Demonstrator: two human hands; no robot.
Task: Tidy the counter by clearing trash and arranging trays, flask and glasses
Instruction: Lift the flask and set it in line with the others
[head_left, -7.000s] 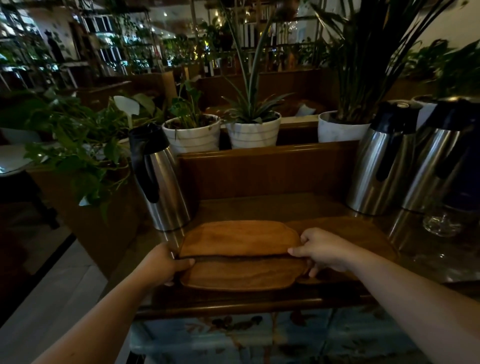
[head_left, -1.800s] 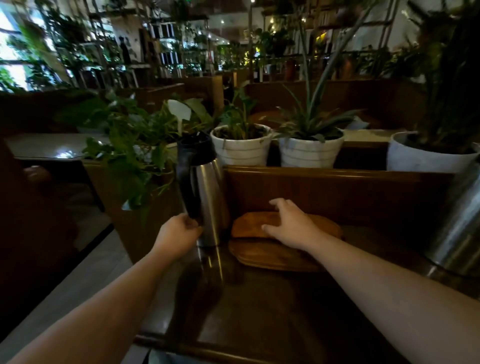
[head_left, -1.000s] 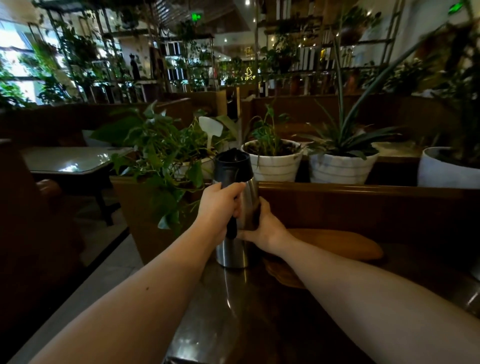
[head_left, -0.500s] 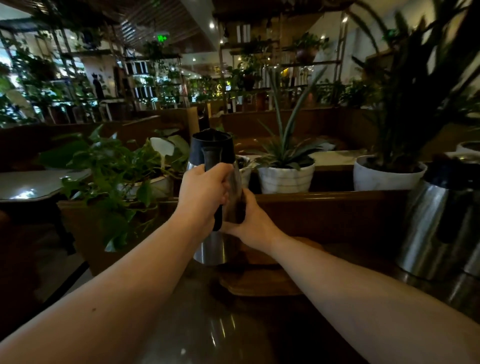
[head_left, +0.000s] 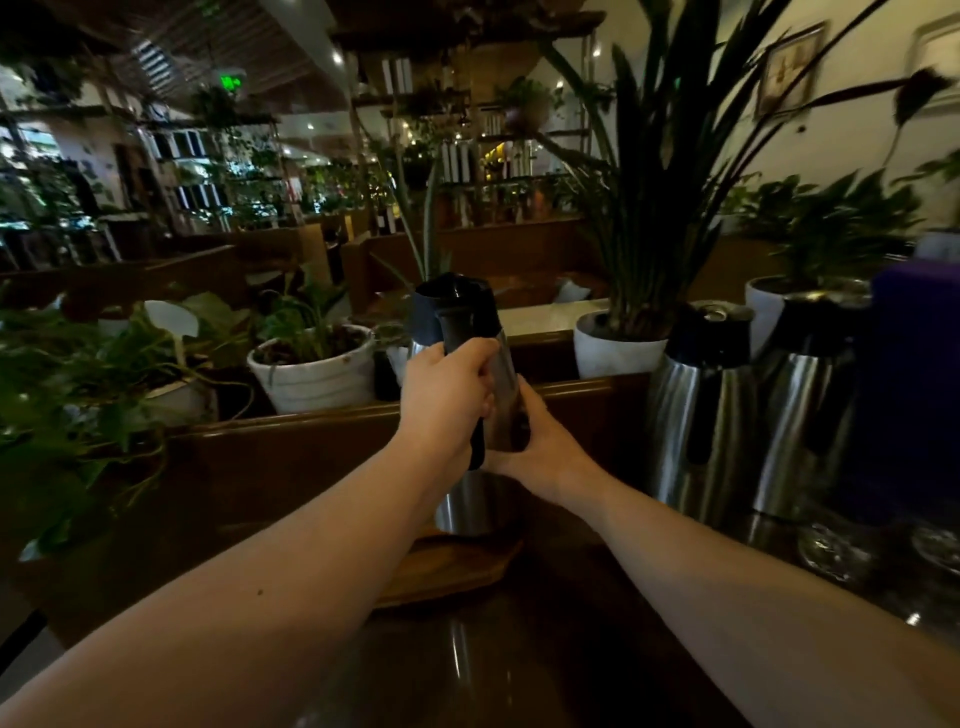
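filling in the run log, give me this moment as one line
left hand: grip on flask handle | right hand: steadying flask body | flask: upright, over wooden trays, contact unclear | two other flasks: standing at right

Dim restaurant or café interior, wooden booth partitions (head_left: 291, 249) beyond the hands, potted plants (head_left: 311, 364) along the ledge, steel thermos jugs (head_left: 701, 410) right of the hands, green exit sign (head_left: 231, 81) overhead

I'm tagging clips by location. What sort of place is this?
Probably a restaurant or café: steel flasks lined up on a wooden counter, wooden booth partitions behind potted plants, and a green exit sign overhead.
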